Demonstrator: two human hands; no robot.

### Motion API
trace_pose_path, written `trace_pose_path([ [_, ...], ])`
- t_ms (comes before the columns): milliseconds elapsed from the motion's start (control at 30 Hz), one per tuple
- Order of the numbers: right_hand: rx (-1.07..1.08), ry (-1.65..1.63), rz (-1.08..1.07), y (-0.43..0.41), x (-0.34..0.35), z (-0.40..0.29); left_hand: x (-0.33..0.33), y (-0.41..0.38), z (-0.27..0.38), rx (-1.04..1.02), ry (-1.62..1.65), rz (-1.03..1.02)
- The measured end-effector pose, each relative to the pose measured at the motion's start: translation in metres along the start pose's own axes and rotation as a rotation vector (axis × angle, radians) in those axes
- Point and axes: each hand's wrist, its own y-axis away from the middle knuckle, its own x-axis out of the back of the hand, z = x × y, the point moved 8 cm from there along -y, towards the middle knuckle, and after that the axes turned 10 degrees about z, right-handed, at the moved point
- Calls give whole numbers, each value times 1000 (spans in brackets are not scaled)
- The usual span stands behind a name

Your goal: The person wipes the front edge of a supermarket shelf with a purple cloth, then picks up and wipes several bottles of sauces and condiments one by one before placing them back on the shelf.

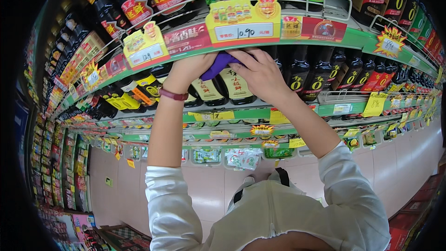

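A bunched purple cloth is between my two hands, just under the green-edged upper shelf. My right hand bends its fingers over the cloth and presses on it. Against the cloth's other side lies my left hand; its fingers are hidden behind the cloth and the shelf edge. Below and behind the cloth stand dark sauce bottles with cream labels, one near my left hand and another below my right hand. Their necks are covered by the cloth and my hands.
More dark bottles stand to the right on the same lower shelf. A yellow price card and a wire guard rail line the upper shelf's front. Bagged goods fill bins near the tiled floor.
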Motion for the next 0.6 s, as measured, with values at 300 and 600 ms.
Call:
trace_pose_path([
  [300, 58, -127, -385, 60, -21, -13, -4, -5, 8, -32, 55, -2],
  [600, -191, 14, -111, 39, -32, -14, -9, -4, 1, -112, -45, 36],
])
